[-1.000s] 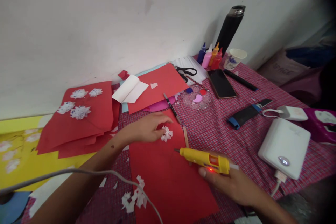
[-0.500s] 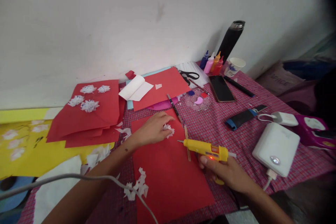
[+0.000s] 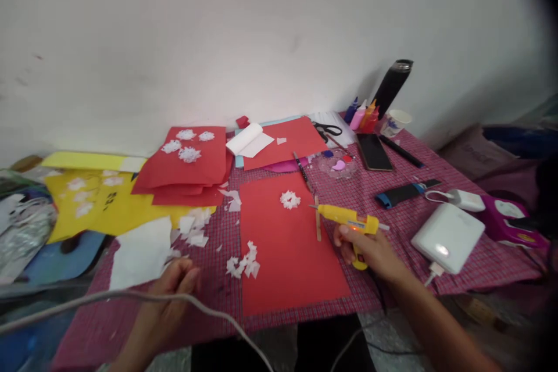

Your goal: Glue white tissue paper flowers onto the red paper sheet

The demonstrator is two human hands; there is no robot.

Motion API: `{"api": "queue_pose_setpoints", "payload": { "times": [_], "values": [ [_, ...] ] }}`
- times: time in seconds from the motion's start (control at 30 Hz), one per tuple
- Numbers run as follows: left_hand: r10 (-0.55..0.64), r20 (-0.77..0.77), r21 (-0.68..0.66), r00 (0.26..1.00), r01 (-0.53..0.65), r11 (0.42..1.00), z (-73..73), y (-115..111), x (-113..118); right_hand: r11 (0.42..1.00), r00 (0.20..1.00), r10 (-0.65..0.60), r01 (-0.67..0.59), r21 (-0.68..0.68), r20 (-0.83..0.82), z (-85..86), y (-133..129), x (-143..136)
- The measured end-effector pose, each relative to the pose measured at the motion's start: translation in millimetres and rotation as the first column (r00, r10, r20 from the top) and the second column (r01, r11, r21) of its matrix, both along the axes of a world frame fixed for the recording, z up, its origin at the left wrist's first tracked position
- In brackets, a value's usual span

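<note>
Apparently gluing step: right hand (image 3: pixel 368 248) grips yellow glue gun (image 3: pixel 337 213), right of centre, nozzle (image 3: pixel 314 207) near white paper ring (image 3: pixel 285 200); steady aim needed. Left hand (image 3: pixel 173 288) curled, lower left of frame, contents unclear.

both forearms reach in from below, hands well apart.
the left hand (image 3: pixel 176 280) lies between seven and eight o'clock in the view, fingers curled inward and blurred, its left forearm (image 3: pixel 139 337) angled toward one o'clock; the right hand (image 3: pixel 366 249), between four and five, is wrapped in a grip, right thumb (image 3: pixel 349 232) uppermost, its right forearm (image 3: pixel 429 314) angled toward ten.
</note>
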State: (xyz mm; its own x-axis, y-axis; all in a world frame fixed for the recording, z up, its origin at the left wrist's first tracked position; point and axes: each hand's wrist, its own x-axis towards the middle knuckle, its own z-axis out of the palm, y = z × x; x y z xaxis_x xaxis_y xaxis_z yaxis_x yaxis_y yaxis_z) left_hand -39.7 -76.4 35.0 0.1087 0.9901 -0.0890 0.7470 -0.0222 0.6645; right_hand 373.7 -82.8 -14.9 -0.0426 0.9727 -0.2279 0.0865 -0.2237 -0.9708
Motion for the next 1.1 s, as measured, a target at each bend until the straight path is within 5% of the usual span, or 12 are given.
{"api": "queue_pose_setpoints", "payload": {
  "times": [0.1, 0.23, 0.53, 0.67, 0.83, 1.1],
  "values": [
    [0.047, 0.036, -0.049, 0.998, -0.045, 0.998, -4.2, -36, 1, 0.999, 1.0, -0.008, 0.008, 0.038, 0.018, -0.2, -1, -1],
    [-0.082, 0.044, -0.116, 0.996, 0.086, 0.989, -1.5, -50, 2, 0.997, 0.999, -0.021, 0.019, 0.081, 0.025, -1.3, -4, -3],
    [-0.204, 0.053, 0.155, 0.977, 0.194, 0.969, -11.2, -7, 12, 0.988, 0.991, -0.063, 0.046, 0.145, 0.116, -6.9, -6, -6],
    [-0.361, -0.068, 0.207, 0.93, 0.367, 0.907, -6.9, 13, 31, 0.988, 0.992, -0.064, 0.048, 0.147, 0.104, -8.0, -4, -8],
    [-0.463, -0.238, 0.148, 0.854, 0.503, 0.851, -1.6, 27, 42, 0.99, 0.996, -0.056, 0.047, 0.136, 0.069, -7.8, -4, -7],
    [-0.465, -0.333, 0.053, 0.82, 0.508, 0.86, -3.1, 30, 54, 0.988, 0.998, -0.045, 0.039, 0.147, 0.037, -9.8, -4, -5]
  ]
}}
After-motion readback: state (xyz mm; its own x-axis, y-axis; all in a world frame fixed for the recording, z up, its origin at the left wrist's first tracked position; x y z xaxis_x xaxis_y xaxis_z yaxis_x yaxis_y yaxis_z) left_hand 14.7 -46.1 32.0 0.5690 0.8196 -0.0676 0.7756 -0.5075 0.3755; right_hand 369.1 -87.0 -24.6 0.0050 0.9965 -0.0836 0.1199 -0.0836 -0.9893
